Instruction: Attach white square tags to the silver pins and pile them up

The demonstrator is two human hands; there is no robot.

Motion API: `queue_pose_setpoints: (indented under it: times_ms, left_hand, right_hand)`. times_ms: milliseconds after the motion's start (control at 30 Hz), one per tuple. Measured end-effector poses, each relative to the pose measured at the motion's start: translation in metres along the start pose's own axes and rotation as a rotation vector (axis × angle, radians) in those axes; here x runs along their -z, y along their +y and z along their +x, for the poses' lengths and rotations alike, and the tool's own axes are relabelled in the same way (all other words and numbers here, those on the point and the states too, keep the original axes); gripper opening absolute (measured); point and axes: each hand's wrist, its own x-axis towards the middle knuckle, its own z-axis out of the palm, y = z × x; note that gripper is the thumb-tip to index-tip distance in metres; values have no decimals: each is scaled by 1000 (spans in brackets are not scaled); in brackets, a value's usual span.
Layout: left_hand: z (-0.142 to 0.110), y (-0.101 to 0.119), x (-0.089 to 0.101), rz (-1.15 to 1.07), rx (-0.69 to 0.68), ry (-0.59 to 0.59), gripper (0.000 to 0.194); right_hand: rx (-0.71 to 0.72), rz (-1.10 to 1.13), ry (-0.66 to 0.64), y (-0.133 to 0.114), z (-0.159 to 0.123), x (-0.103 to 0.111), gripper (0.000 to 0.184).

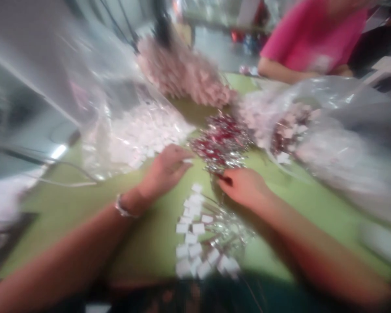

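Note:
The whole view is smeared by motion. My left hand (167, 169) reaches over the green table (84, 208) with fingers curled, a small white piece pinched at its fingertips. My right hand (244, 187) is closed, its fingertips pinching something dark at the near edge of a pile of shiny red and silver pieces (223, 141). Below the hands lies a heap of small white tags with silvery strings (202, 243).
A clear bag of white pieces (133, 134) lies at the left, a pinkish pile (185, 74) at the back, another clear bag (329, 130) at the right. A person in a pink shirt (313, 34) sits across the table.

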Motion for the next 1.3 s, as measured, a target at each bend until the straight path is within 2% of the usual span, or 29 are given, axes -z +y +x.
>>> queue_pose_setpoints:
  times_ms: [133, 333, 433, 567, 700, 900, 1067, 1167, 1300]
  left_hand:
    - [-9, 26, -16, -215, -81, -237, 26]
    - [-15, 34, -21, -281, -7, -312, 26]
    - [-14, 28, -21, -337, 117, -255, 23]
    - [-12, 14, -22, -542, 415, -97, 23]
    - [-11, 7, -20, -797, 618, -69, 31]
    - [-7, 13, -16, -1017, 679, -81, 35]
    - [-6, 14, -11, -1137, 688, -143, 45]
    - [-7, 11, -13, -1137, 750, -183, 45]
    - [-8, 11, -15, -1125, 769, -186, 39]
  right_hand:
    - [-43, -70, -16, 2, 2, -6, 22]
    - [-66, -79, 37, 25, 15, -4, 19]
    - [-63, -112, 13, 25, 13, 5, 17]
    - [-29, -121, 8, 19, 7, 12, 15]
    - [33, -48, 26, 19, 7, 12, 16]
    - [83, 177, -37, 14, 6, 15, 20]
    - [91, 129, -88, 10, 5, 9, 20]
    - [98, 37, -203, 10, 3, 9, 20]
    - [202, 6, -375, 10, -3, 23, 19]
